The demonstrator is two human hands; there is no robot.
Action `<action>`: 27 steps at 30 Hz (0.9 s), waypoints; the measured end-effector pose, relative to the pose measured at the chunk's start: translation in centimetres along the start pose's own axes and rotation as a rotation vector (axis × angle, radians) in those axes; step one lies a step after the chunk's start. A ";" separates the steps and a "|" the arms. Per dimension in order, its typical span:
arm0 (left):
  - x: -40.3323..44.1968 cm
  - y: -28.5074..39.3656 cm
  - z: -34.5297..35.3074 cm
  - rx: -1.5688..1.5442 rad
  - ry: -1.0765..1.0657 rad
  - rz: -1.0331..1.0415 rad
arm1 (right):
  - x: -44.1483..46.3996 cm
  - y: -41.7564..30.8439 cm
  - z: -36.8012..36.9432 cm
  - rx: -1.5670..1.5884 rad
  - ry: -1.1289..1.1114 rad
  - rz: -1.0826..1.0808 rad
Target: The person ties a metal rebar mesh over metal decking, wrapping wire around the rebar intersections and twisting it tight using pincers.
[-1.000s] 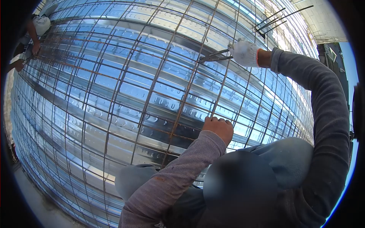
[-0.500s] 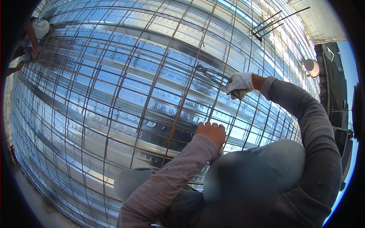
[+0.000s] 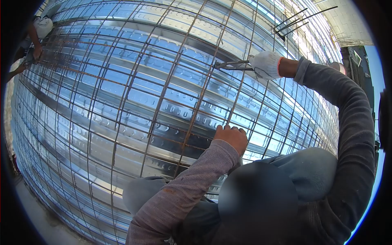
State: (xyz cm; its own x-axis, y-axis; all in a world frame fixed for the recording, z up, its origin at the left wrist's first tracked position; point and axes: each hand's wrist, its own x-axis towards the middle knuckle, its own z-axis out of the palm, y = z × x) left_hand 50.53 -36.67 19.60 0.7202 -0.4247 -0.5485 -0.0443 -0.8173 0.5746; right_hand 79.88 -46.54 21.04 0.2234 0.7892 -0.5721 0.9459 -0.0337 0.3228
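My right hand (image 3: 266,65), in a white knitted glove with an orange cuff, is closed around the handles of steel pincers (image 3: 232,65). The pincers' jaws point left and meet a crossing of the rebar mesh (image 3: 199,102); whether they grip a tie wire there is too small to tell. My bare left hand (image 3: 231,136) is curled closed just in front of my knees, beside a rusty bar of the mesh. The undersides of its fingers are hidden, so what they hold, if anything, does not show.
Shiny embossed metal decking (image 3: 134,141) lies beneath the mesh. Several bar ends (image 3: 308,20) stick up at the upper right, near a pale block wall (image 3: 347,20). Another person's hand (image 3: 37,52) rests near the mesh at the far left.
My right hand has risen and turned, bringing the pincers from a slant to nearly level, with their jaws at the bar crossing. The left hand stays curled in about the same place.
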 end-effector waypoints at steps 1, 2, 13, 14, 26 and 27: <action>-0.1 0.1 -0.1 -0.001 0.000 -0.004 | 0.3 -0.4 -0.6 0.167 -0.178 -0.020; -0.3 0.2 -0.2 -0.020 0.011 0.007 | 0.5 -0.7 -0.9 0.332 -0.355 -0.041; -0.5 -0.4 -2.1 -0.077 0.016 0.043 | -1.7 -16.2 7.3 3.094 -0.271 0.397; -0.3 -0.7 -1.7 -0.090 0.015 0.014 | -1.3 -17.4 6.6 3.064 -0.198 0.400; 1.3 -6.9 1.6 -1.461 0.394 -0.098 | -2.8 -17.2 2.1 2.857 0.011 -0.074; 1.3 -7.0 1.0 -1.455 0.386 -0.094 | -2.4 -17.2 0.6 2.561 0.010 0.139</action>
State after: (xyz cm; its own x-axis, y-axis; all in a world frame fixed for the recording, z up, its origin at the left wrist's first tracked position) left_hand 51.13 -31.92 14.29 0.8242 -0.0799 -0.5606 0.5496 0.3515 0.7579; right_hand 63.22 -48.21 16.38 0.2795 0.7239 -0.6307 -0.6696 -0.3238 -0.6684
